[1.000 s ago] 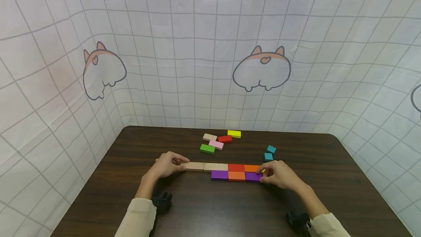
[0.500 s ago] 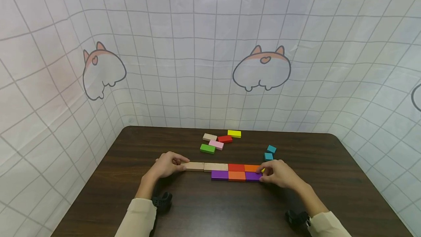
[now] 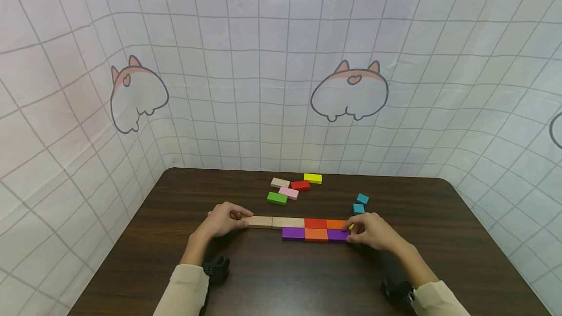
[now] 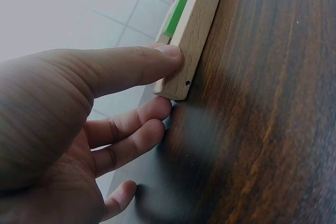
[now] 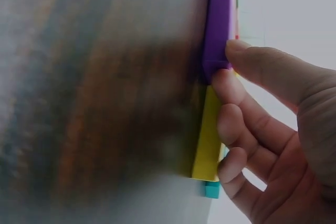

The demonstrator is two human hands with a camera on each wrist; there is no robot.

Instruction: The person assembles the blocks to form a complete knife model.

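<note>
Hand Clearances

Between left hand and right hand, block rows obstruct table-level passage. Beyond the rows, a loose block cluster and, past the right hand, blue blocks form obstacles. Tabletop nearer than both hands permits passage.

At the left hand, a bare wood block shows matt grain with a small dark pit. By the right hand, the purple block and yellow block look smooth and painted. Beneath both hands, the wood-grained tabletop is faintly glossy; beyond them hangs creased, matt cloth.
</note>
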